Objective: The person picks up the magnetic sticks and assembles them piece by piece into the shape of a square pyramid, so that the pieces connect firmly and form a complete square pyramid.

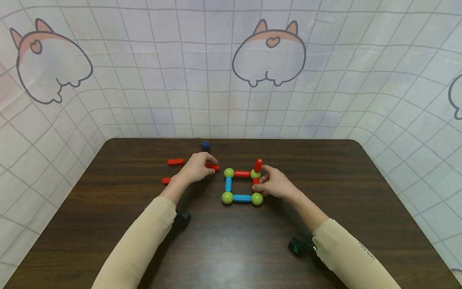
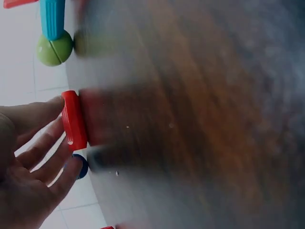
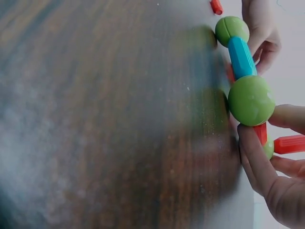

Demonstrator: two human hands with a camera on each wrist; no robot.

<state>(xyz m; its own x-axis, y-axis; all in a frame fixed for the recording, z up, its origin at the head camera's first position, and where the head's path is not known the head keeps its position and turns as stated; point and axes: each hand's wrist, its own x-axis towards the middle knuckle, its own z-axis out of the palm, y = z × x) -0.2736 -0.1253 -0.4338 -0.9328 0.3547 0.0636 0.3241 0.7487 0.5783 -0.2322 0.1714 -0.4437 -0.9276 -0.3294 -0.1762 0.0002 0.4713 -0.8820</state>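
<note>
The left hand (image 1: 197, 166) is grasping a red plastic rod (image 2: 75, 120); the right hand (image 1: 277, 183) is pinching another rod (image 1: 256, 181) linking green plastic balls (image 1: 257, 199).

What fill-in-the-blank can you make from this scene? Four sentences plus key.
Every corner ball of the square frame is ____ in colour.
The frame includes exactly ____ blue side rods.
In the head view, a red rod rises from the frame's far ____ corner.
The left hand is at a loose rod coloured ____.

Missing words: green; two; right; red
</note>
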